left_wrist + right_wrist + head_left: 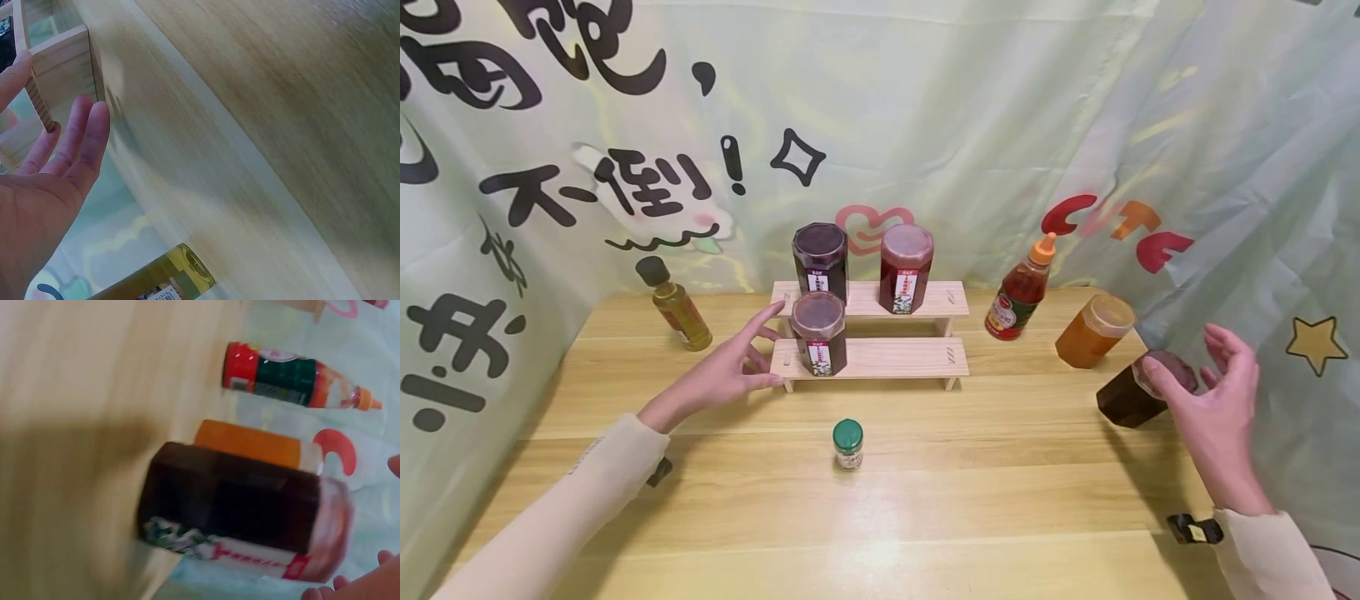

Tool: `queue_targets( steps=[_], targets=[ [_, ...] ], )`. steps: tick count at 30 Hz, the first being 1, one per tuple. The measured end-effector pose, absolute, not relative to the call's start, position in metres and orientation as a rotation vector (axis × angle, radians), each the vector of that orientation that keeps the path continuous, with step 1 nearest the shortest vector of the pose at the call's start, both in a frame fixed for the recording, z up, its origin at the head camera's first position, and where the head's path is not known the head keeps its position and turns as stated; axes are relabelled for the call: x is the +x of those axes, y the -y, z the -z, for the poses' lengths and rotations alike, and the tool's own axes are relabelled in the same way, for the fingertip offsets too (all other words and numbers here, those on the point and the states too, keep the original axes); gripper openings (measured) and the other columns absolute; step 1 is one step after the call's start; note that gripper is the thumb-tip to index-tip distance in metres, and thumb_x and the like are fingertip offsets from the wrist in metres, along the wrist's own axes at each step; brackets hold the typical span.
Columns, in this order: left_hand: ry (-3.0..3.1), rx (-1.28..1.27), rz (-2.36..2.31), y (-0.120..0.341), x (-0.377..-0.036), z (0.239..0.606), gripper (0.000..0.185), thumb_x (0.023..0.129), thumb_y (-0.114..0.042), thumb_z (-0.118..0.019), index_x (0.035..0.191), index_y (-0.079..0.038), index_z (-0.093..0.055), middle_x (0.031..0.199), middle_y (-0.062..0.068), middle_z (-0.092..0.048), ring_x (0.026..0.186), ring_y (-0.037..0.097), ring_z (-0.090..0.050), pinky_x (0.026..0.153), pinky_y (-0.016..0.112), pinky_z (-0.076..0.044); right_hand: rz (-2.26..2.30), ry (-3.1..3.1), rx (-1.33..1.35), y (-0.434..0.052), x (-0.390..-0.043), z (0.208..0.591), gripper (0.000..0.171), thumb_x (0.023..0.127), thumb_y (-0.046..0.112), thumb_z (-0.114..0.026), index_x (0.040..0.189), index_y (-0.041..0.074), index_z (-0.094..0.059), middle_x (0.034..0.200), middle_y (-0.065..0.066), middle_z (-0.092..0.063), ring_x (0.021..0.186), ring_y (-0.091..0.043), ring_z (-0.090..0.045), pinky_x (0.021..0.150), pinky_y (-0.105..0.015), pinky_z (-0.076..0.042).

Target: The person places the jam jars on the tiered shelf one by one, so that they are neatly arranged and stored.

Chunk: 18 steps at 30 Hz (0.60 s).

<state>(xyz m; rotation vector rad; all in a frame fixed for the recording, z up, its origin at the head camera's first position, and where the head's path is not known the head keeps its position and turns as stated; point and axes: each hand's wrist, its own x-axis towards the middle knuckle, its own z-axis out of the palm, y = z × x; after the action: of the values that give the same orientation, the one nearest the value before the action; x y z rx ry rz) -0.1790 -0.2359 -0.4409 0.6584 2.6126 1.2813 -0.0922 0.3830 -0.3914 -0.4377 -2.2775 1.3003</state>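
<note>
My left hand (730, 362) reaches to the left end of a two-step wooden rack (895, 358), its thumb and fingers spread along that end. In the left wrist view its fingertips lie right at the shelf's end board (65, 69). On the rack's lower step stands a dark jam jar (820, 337); on the upper step are a purple jar (820, 250) and a red jar (906, 271). My right hand (1221, 400) is held with fingers apart by the lid of another dark jar (1131, 404). That jar's label shows in the right wrist view (250, 553).
An orange-filled jar (1086, 337) and a red sauce bottle (1018, 292) stand behind the right-hand jar. A green-capped shaker (848, 446) sits in front of the rack. An oil bottle (677, 308) stands back left. A printed curtain (970, 108) hangs behind the wooden table (925, 517).
</note>
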Motion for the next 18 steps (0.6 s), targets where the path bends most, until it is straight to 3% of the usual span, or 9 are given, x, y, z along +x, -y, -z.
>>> queue_targets(
  steps=[5,9,14,18],
  targets=[
    [-2.617,0.663,-1.278,0.235,-0.179,0.440,0.118,0.092,-0.004,-0.088,0.177,-0.036,-0.012,0.150,0.023,-0.055,0.093,0.024,-0.072,0.084,0.046,-0.061,-1.350,2.391,-0.408,-0.396,-0.090,0.408,0.090,0.098,0.022,-0.082,0.169,0.032,-0.026,0.154,0.006,-0.038,0.142,-0.013,-0.040,0.101,-0.005,-0.034],
    [-2.597,0.667,-1.298,0.235,-0.179,0.440,0.117,0.092,-0.004,-0.088,0.177,-0.033,-0.013,0.150,0.025,-0.055,0.093,0.026,-0.072,0.085,0.048,-0.061,-1.329,2.461,-0.380,-0.405,-0.089,0.422,0.096,0.098,0.023,-0.083,0.170,0.029,-0.020,0.148,-0.001,-0.041,0.124,-0.010,-0.047,0.088,-0.004,-0.039],
    [-2.593,0.667,-1.299,0.234,-0.179,0.439,0.117,0.093,-0.004,-0.088,0.177,-0.034,-0.013,0.150,0.025,-0.055,0.093,0.027,-0.072,0.084,0.047,-0.061,-1.296,2.498,-0.386,-0.410,-0.090,0.437,0.101,0.096,0.020,-0.085,0.172,0.022,-0.018,0.148,-0.016,-0.038,0.120,-0.012,-0.047,0.086,-0.004,-0.037],
    [-2.613,0.649,-1.279,0.234,-0.178,0.439,0.118,0.093,-0.005,-0.088,0.177,-0.038,-0.012,0.150,0.022,-0.055,0.093,0.024,-0.072,0.083,0.046,-0.061,-1.342,2.461,-0.333,-0.413,-0.091,0.446,0.098,0.096,0.011,-0.083,0.170,0.019,-0.020,0.147,-0.008,-0.038,0.122,-0.009,-0.046,0.089,-0.006,-0.039]
  ],
)
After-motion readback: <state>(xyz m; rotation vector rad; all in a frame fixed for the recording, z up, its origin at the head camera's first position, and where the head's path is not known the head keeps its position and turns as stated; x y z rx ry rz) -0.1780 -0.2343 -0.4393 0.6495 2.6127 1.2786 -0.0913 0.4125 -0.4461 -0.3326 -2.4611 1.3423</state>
